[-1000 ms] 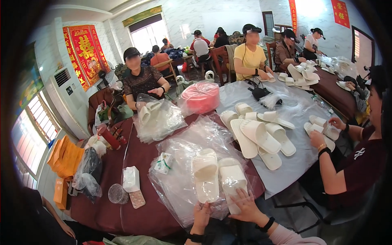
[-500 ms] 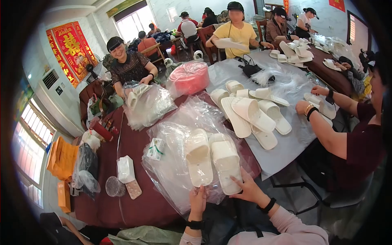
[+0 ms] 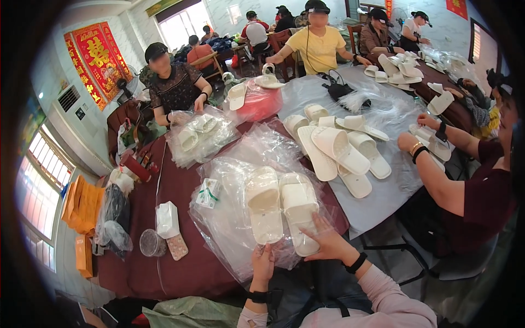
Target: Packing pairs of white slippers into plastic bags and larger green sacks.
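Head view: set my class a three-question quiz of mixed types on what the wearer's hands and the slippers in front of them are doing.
1. True or false: the two white slippers nearest the wearer lie side by side on clear plastic bags.
2. Which slipper does the right hand touch? A. the right one of the pair B. the left one C. neither
3. Fill in: the left hand is at the near end of the ______ slipper.

Key
1. True.
2. A: its fingers rest on the near end of the right slipper.
3. Left; whether it grips slipper or plastic cannot be told.
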